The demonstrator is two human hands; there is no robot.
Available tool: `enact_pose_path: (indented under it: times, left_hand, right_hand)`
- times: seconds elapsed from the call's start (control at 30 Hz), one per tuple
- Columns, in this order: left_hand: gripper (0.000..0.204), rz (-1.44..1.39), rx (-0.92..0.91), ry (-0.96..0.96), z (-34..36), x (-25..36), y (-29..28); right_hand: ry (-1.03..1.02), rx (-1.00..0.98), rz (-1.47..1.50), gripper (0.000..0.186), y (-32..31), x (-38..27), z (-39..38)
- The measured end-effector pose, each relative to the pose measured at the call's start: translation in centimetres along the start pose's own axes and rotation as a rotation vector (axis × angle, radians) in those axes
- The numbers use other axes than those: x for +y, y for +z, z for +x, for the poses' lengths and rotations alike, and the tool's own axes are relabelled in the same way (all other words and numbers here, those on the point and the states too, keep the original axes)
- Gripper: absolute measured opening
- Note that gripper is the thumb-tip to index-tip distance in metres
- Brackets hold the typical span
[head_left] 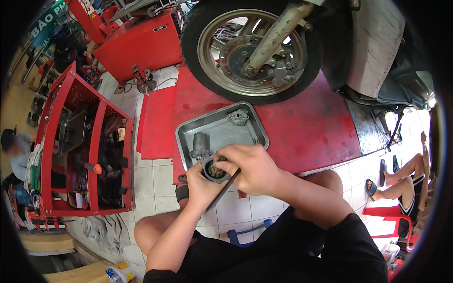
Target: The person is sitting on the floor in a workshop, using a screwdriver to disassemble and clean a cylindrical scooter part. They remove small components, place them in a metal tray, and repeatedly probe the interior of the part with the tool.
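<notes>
My left hand (pixel 202 189) is wrapped round a small round metal housing (pixel 218 179) with a dark hollow inside. Over its mouth, my right hand (pixel 255 167) bends its fingers and thumb into the opening, where something brownish shows between them. A long, thin dark tool (pixel 222 194) slants from under the right palm down toward my left wrist; its kind cannot be made out. Just beyond my hands is a shallow metal tray (pixel 266 137). In it, a grey cylindrical metal part (pixel 200 143) stands near the housing, and a small cast metal cover (pixel 239 116) lies in the far right corner.
The tray rests on a red platform (pixel 306 127), below a motorbike's front wheel (pixel 188 52). A red shelf cart (pixel 99 155) stands to the left. A blue stool (pixel 250 231) shows between my legs. At the right, a person's sandalled feet (pixel 373 191) are near a red chair (pixel 384 212).
</notes>
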State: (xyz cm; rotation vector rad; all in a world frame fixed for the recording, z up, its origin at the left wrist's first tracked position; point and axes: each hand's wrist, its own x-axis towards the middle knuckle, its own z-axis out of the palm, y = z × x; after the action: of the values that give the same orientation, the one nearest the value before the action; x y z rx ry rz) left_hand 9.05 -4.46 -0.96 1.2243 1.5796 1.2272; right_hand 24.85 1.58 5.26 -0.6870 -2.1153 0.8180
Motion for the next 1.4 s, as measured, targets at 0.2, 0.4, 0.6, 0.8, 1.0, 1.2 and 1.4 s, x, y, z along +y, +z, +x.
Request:
enact_pose_path:
  times: [0.2,0.4,0.6,0.8,1.0,1.2,1.4]
  left_hand:
    - [0.040,0.022,-0.021,0.133,0.0,1.0,-0.4]
    - [0.044,0.080,-0.024,0.381,0.0,1.7,-1.1]
    - [0.046,0.058,-0.132,0.429,1.0,1.1,-1.1]
    - [0.045,0.092,-0.064,0.417,0.7,1.2,-0.6]
    - [0.045,0.074,0.012,0.417,0.1,1.6,-0.2]
    - [0.041,0.086,0.003,0.411,0.8,2.4,-1.0]
    - [0.032,-0.401,0.039,-0.177,0.1,0.6,-0.6]
  right_hand:
    - [-0.038,-0.100,-0.011,0.017,0.5,-0.1,-0.4]
    - [-0.260,-0.129,-0.075,0.031,-0.3,-0.6,-0.6]
    - [-0.375,-0.165,-0.155,0.035,-0.8,0.4,-0.7]
    - [-0.349,-0.021,-0.084,0.030,0.7,1.6,-1.3]
    - [-0.355,0.029,0.005,0.032,1.2,1.8,-1.3]
    - [-0.317,0.060,-0.029,0.035,1.3,1.4,-1.2]
    - [0.221,-0.084,0.413,0.024,-0.3,1.2,1.1]
